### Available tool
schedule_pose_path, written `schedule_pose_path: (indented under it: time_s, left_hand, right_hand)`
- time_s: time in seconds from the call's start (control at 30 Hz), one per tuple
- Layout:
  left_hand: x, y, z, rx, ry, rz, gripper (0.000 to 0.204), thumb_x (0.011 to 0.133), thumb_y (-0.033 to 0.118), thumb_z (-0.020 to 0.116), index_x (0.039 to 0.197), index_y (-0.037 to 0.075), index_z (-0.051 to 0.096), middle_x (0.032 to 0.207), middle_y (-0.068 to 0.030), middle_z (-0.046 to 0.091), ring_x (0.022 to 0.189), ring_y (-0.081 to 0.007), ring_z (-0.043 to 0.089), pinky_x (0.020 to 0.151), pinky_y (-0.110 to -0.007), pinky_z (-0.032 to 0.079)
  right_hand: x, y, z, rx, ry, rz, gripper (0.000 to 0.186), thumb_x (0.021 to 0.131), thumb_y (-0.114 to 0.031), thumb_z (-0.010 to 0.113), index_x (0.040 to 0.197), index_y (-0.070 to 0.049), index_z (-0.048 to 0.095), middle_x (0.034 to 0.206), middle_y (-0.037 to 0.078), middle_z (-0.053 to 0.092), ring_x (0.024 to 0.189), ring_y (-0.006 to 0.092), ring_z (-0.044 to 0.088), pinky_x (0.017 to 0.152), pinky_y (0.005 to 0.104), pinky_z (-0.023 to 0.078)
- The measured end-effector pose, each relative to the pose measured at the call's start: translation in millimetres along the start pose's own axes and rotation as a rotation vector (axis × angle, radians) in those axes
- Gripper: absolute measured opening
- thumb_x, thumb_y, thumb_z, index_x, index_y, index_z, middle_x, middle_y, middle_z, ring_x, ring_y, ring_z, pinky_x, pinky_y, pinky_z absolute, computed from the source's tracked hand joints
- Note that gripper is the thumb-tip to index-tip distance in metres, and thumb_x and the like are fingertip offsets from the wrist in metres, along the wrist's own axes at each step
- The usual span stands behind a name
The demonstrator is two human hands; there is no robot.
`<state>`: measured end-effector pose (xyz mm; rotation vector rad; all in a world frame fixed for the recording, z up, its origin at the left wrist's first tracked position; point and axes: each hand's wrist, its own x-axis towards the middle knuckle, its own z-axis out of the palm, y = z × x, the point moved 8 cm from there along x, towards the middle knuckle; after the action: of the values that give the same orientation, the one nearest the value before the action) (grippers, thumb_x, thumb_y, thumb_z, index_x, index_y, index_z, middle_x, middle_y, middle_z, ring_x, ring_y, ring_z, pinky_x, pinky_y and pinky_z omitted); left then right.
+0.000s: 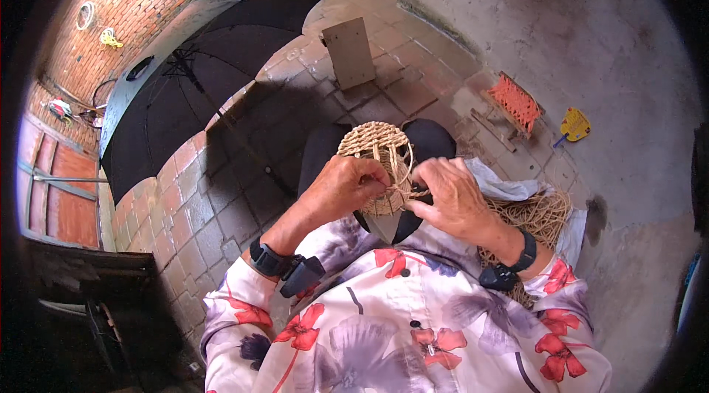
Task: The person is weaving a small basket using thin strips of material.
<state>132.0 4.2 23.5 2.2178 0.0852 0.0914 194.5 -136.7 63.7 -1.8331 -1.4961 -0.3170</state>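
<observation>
1. A brick-paved floor [221, 193] runs between a red brick wall [140, 1] and a grey plastered wall [561, 16]; an open black umbrella [185, 90] lies on the paving.
2. A flat brown board [348, 52], an orange woven stool [515, 103] and a yellow hand fan [574, 125] lie farther off.
3. The round woven basket [378, 160] rests on the person's knees. The left hand [341, 188] has a closed grip on its edge; the right hand [452, 197] pinches a strand [408, 190], beside loose cord [543, 217].
</observation>
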Motion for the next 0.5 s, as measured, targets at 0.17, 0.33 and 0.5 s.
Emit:
schedule_pose_path:
  time_s: [0.17, 0.33, 0.5]
  left_hand:
    - [1.7, 1.0, 1.2, -0.017, -0.046, -0.023, 0.010, 0.083, 0.006, 0.068, 0.092, 0.000, 0.069, 0.078, -0.0080, 0.070, 0.073, -0.0115, 0.065, 0.068, -0.029, 0.052]
    - [1.3, 1.1, 1.0, -0.024, -0.037, -0.018, 0.011, 0.083, 0.008, 0.068, 0.092, 0.001, 0.070, 0.080, -0.0097, 0.071, 0.074, -0.0157, 0.067, 0.069, -0.031, 0.053]
    - [-3.6, 1.4, -0.4, -0.055, -0.007, -0.053, 0.015, 0.085, 0.013, 0.069, 0.094, 0.001, 0.070, 0.081, -0.0133, 0.071, 0.074, -0.0221, 0.070, 0.068, -0.033, 0.053]
  right_hand:
    - [-34.2, 50.9, 21.6, 0.482, -0.466, 0.419, 0.021, 0.092, -0.020, 0.060, 0.086, 0.000, 0.058, 0.068, 0.007, 0.061, 0.062, 0.0223, 0.059, 0.060, 0.0334, 0.047]
    - [6.0, 56.1, 10.0, 0.517, -0.345, 0.371, 0.026, 0.096, -0.022, 0.054, 0.087, 0.001, 0.061, 0.067, 0.001, 0.057, 0.065, 0.0093, 0.052, 0.060, 0.0298, 0.045]
    - [63.8, -1.2, 23.6, 0.385, -0.321, 0.034, 0.024, 0.088, -0.023, 0.063, 0.081, 0.000, 0.059, 0.067, 0.015, 0.056, 0.059, 0.0291, 0.056, 0.057, 0.0386, 0.043]
